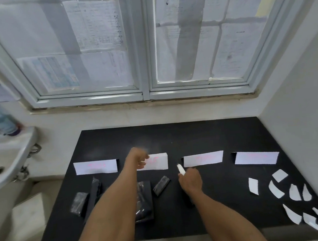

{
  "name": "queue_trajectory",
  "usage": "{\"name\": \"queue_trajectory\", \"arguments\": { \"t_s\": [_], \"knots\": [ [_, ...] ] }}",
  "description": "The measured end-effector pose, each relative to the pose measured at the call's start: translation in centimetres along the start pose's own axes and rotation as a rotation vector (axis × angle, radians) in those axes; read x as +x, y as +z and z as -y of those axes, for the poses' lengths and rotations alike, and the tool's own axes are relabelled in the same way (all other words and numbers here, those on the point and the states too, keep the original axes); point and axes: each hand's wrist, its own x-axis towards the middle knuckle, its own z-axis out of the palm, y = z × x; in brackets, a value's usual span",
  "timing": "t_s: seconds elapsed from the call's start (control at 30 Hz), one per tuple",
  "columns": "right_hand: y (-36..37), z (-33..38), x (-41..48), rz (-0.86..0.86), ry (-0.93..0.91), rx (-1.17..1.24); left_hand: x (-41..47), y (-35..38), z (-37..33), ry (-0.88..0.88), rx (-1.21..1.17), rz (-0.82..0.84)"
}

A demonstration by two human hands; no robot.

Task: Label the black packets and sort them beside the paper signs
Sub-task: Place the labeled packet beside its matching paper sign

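A: What's the setting?

B: A black mat (212,135) on a pale counter under a papered-over window (144,45), with a white sink (9,157) at the far left.

A: And on the mat, left to right?

B: Four paper signs (95,166) stand in a row, pink writing too blurred to read. Below the first sign lie two black packets (79,202), one short and one long (94,194), both long axes running roughly away from the person. A larger packet (144,199) sits partly under the left forearm, and a small one (161,184) lies tilted just right of it.

A: The hands?

B: The left hand (137,159) is at the second sign (155,161), fingers curled; blur keeps me from telling whether it grips anything. The right hand (190,178) is closed on a white strip (181,169), probably a label, pointing up toward the gap between the second and third signs.

A: So which packet gets it?

B: My guess is the tilted small one, lying just left of the right hand. Spare white slips (278,175) are scattered at the mat's right edge, well apart from the packets.
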Motion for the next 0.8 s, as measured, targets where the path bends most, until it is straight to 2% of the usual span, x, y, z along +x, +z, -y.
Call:
{"name": "queue_trajectory", "arguments": {
  "t_s": [0.13,0.27,0.43,0.67,0.8],
  "knots": [
    [2.8,-0.2,-1.0,0.084,0.023,-0.025,1.4,-0.7,3.0,-0.054,-0.016,-0.040],
    [4.4,0.3,-1.5,0.121,0.037,-0.036,2.1,-0.3,4.6,-0.104,0.013,-0.009],
    [5.0,0.9,-1.4,0.062,0.066,0.029,3.3,-0.1,4.4,-0.114,0.011,0.049],
    [6.9,4.0,-0.4,0.221,-0.045,0.129,4.6,0.1,3.6,-0.100,0.014,0.021],
    [9.1,4.8,-0.7,0.237,-0.146,-0.028,4.0,0.4,3.0,-0.090,-0.002,0.052]
  ]
}}
